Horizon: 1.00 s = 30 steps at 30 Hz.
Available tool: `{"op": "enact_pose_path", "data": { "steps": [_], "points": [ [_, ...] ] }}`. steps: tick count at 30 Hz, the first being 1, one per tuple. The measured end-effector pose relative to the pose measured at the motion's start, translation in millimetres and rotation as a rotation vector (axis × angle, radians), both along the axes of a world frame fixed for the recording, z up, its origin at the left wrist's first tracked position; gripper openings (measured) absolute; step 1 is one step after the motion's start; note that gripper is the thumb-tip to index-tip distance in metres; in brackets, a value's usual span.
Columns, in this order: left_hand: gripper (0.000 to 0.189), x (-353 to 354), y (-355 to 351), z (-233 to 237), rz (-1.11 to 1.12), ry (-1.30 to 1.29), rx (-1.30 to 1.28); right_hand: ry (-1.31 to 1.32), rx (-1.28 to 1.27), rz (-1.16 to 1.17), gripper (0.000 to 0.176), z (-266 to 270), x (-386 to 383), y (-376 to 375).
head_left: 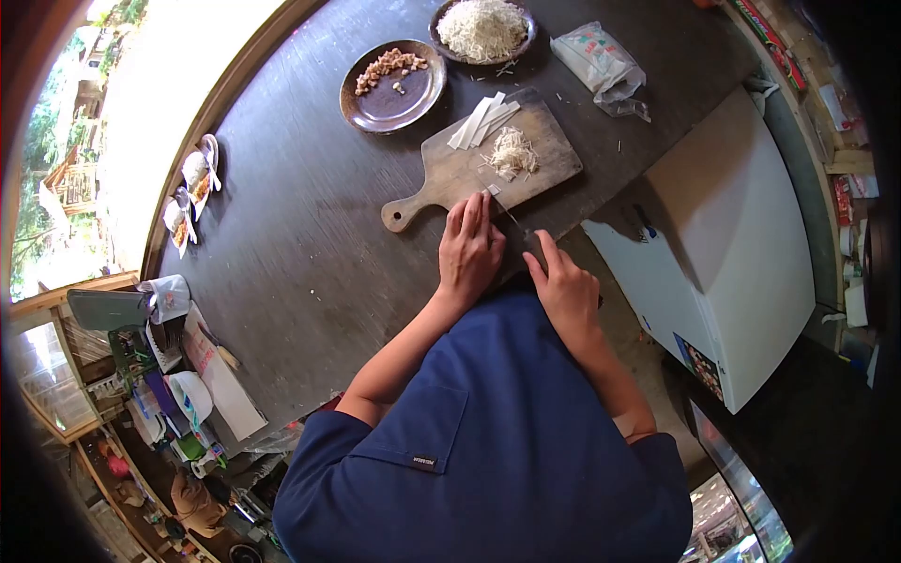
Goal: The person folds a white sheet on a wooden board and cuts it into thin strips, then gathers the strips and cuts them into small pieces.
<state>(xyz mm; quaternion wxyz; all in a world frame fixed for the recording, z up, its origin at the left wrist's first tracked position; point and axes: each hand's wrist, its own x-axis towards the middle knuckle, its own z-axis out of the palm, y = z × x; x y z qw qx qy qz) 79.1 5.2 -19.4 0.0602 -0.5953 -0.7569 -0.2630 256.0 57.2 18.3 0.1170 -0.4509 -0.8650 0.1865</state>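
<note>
A wooden cutting board [446, 185] with a handle lies on the dark table. On it are flat pale strips [484, 122] and a small heap of thin shreds [511, 154]. My left hand [470, 246] is at the board's near edge, its fingertips together on a small pale piece [493, 190]. In my right hand [565, 286] is a knife [511, 219], its dark handle in my fingers and its thin blade beside my left fingertips. Beyond the board stand a brown plate [394, 108] with chopped brownish pieces and a bowl [481, 33] heaped with pale shreds.
A plastic bag [601, 66] lies on the dark table [310, 206] right of the bowl. Two small dishes with spoons [195, 178] stand at the left edge. Papers and containers [216, 375] crowd the lower left. A white appliance [741, 272] stands at the right.
</note>
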Motion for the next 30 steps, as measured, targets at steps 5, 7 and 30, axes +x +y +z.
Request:
{"op": "enact_pose_path", "data": {
  "steps": [5, 7, 30],
  "points": [
    [0.058, -3, 0, -2, -0.001, 0.0, 0.002, 0.035, 0.094, 0.021, 0.043, 10, 5, -3],
    [0.057, -2, 0, -3, 0.004, 0.013, 0.008, 0.02, 0.075, 0.025, 0.043, 11, 14, -8],
    [0.063, -1, 0, 3, 0.006, 0.007, 0.0, 0.061, 0.011, 0.043, 0.041, 4, 1, 6]
  ]
}}
